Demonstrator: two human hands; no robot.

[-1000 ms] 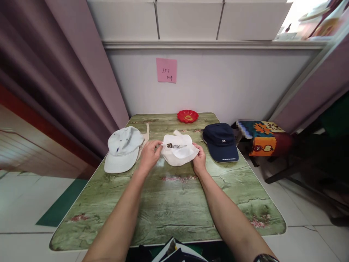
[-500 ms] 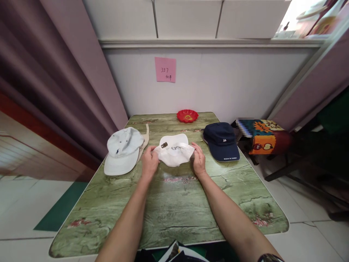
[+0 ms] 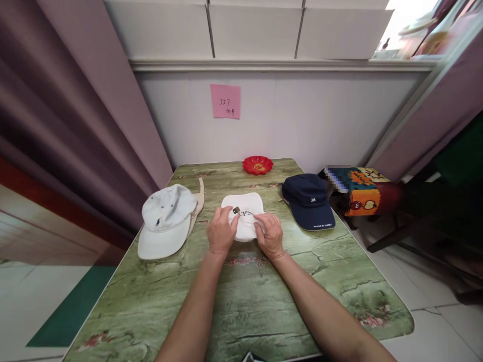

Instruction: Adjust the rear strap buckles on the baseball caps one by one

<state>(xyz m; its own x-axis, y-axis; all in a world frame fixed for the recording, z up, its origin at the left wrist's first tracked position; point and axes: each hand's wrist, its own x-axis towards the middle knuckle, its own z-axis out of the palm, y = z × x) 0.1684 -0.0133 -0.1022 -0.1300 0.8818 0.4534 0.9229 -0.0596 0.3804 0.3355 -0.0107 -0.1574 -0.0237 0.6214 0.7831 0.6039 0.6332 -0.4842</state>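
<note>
A white cap (image 3: 245, 232) with dark lettering and a small metal buckle lies flattened on the middle of the table. At its left edge my left hand (image 3: 222, 229) pinches the fabric beside the buckle. The right edge is between the fingers and thumb of my right hand (image 3: 270, 234). To the left sits a pale grey-white cap (image 3: 168, 216) with a small dark logo, partly over a beige strap or cap piece (image 3: 198, 201). A navy cap (image 3: 307, 198) with white lettering rests on the right, its brim toward me.
A red scalloped dish (image 3: 257, 165) stands near the back edge of the green wood-patterned table (image 3: 260, 306). A pink note (image 3: 225, 101) is stuck on the wall behind. Beyond the right edge is a stool with a colourful cover (image 3: 364, 198).
Both hands have moved inward over the white cap's sides. Its spread edges are now drawn in, and it looks narrower and flatter. The camera view has shifted slightly.
</note>
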